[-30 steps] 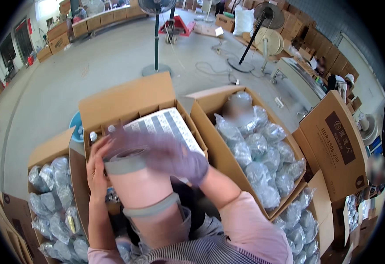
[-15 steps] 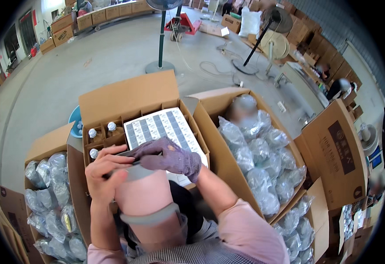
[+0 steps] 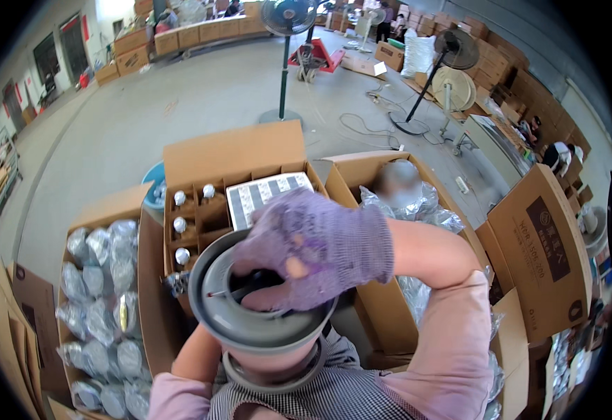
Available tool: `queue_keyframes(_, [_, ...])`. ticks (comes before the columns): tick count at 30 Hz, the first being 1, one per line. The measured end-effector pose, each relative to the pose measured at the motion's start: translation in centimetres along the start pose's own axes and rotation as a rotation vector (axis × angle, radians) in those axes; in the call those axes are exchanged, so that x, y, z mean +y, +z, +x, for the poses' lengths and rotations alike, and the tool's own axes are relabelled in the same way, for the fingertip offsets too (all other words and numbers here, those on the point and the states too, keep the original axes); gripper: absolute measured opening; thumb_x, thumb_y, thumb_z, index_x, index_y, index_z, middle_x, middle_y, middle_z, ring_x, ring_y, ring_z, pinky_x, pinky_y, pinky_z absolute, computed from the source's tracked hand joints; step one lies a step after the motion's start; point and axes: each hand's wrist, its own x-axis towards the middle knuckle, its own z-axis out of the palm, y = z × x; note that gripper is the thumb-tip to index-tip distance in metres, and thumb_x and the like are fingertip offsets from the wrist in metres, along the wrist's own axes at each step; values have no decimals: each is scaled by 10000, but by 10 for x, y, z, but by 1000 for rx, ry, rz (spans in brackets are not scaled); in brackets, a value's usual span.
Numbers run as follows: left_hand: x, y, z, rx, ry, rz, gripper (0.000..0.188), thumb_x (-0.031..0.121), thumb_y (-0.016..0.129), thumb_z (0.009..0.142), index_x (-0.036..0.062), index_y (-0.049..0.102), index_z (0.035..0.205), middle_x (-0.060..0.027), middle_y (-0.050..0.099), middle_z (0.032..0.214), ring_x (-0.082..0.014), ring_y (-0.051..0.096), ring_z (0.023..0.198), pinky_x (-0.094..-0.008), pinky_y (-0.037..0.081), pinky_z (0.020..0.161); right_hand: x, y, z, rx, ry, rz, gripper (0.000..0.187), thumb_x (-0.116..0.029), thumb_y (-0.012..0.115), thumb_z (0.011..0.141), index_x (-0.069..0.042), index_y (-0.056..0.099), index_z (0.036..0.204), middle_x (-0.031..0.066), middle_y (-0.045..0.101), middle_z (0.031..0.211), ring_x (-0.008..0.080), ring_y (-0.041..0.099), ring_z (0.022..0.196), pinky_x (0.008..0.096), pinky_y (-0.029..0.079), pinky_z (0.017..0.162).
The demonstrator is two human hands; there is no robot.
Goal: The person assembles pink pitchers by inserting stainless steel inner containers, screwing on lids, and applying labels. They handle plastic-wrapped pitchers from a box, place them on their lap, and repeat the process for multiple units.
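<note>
Close to my chest stands a pink cylindrical vessel (image 3: 271, 358) with a wide grey lid (image 3: 215, 311) facing up. My right hand (image 3: 306, 245), in a worn purple-grey glove, grips the lid's raised centre. Its fingers and thumb close around a dark recess there. My left forearm reaches up behind the vessel's left side, where the hand is hidden. Just beyond is a divided carton (image 3: 232, 147) holding several bottles with pale caps (image 3: 182, 256). A white sheet or flat box with grey stripes (image 3: 264, 192) lies over its right part, partly covered by my glove.
Open cartons of clear-wrapped items stand on the left (image 3: 99, 280) and right (image 3: 418, 294). Beyond the cartons are a blue tub (image 3: 153, 183), a standing fan (image 3: 283, 77), loose cables (image 3: 369, 126) and a red pallet jack (image 3: 327, 56). People work at the far right.
The vessel has tipped up, so its lid now faces me. My right hand has moved from its edge onto the lid's centre. My left hand has gone out of sight.
</note>
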Motion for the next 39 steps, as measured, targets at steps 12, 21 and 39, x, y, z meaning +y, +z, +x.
queue_keyframes(12, [-37, 61, -113, 290, 635, 1596, 396, 224, 639, 910, 4, 562, 1231, -180, 625, 885, -377, 636, 732, -413, 529, 624, 87, 39, -77, -506, 362, -348, 283, -221, 585, 855, -184, 657, 1126, 138, 626, 920, 302, 614, 934, 391, 493, 809])
queue_keyframes(21, [-5, -26, -89, 6, 321, 688, 237, 107, 509, 999, -21, 672, 1114, 44, 613, 778, 5, 464, 608, -163, 344, 509, 24, -8, -31, -206, 251, 411, 366, -130, 769, 757, -56, 712, 1111, 79, 681, 945, 163, 625, 892, 286, 489, 806])
queue_keyframes(39, [7, -1, -75, 264, 518, 976, 444, 291, 433, 1022, -60, 521, 1280, -245, 612, 1087, -372, 592, 1028, -396, 453, 901, 78, 34, -9, -260, 705, 152, 291, -301, 718, 825, -16, 728, 882, 88, 676, 699, 136, 587, 626, 316, 499, 628])
